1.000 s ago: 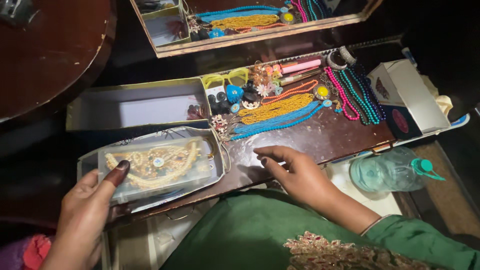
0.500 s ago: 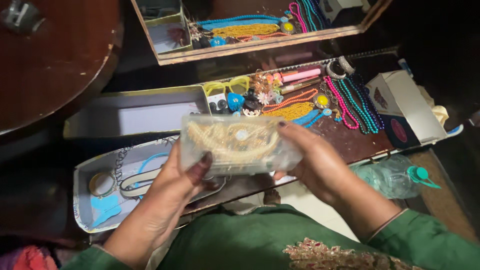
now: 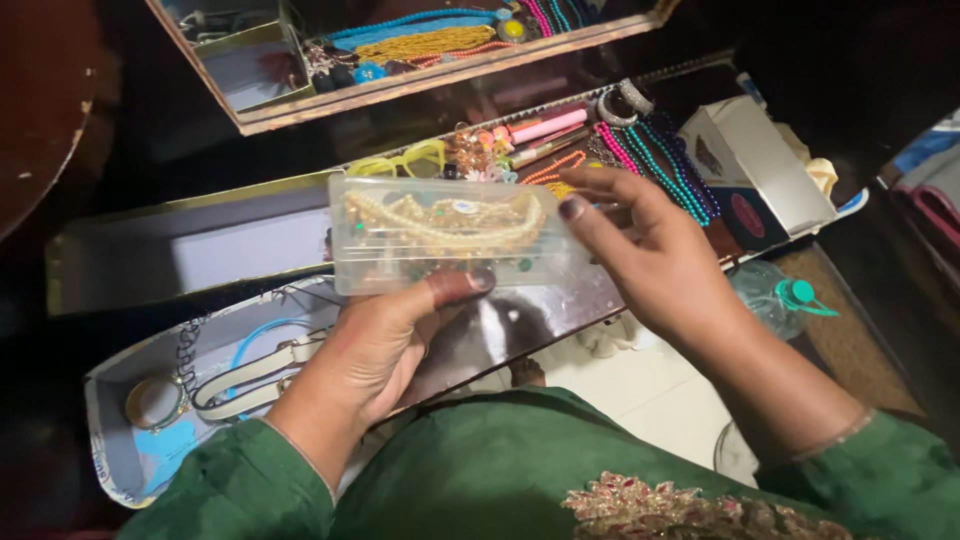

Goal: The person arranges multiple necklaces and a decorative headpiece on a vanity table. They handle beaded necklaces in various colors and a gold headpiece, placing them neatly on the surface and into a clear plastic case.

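A clear plastic box (image 3: 450, 240) with a gold necklace set inside is held up in front of me, level, above the dark tabletop. My left hand (image 3: 385, 345) grips its lower edge from underneath, thumb on the front. My right hand (image 3: 650, 255) holds its right end, fingers spread along the side. Below the box lies a grey lined tray (image 3: 115, 425) with a gold bangle (image 3: 152, 402), a cream strap (image 3: 255, 365) and a blue cord.
An open, grey-lined box (image 3: 190, 250) stands behind. Beaded necklaces (image 3: 655, 160), yellow glasses (image 3: 400, 160) and pink pens (image 3: 545, 125) lie on the table. A white carton (image 3: 765, 165) sits at right, a water bottle (image 3: 775, 295) below it, a mirror (image 3: 330, 85) behind.
The clear box was lifted out of the grey tray by my left hand, my right hand took its right end, and both raised it higher. The view shifted right.
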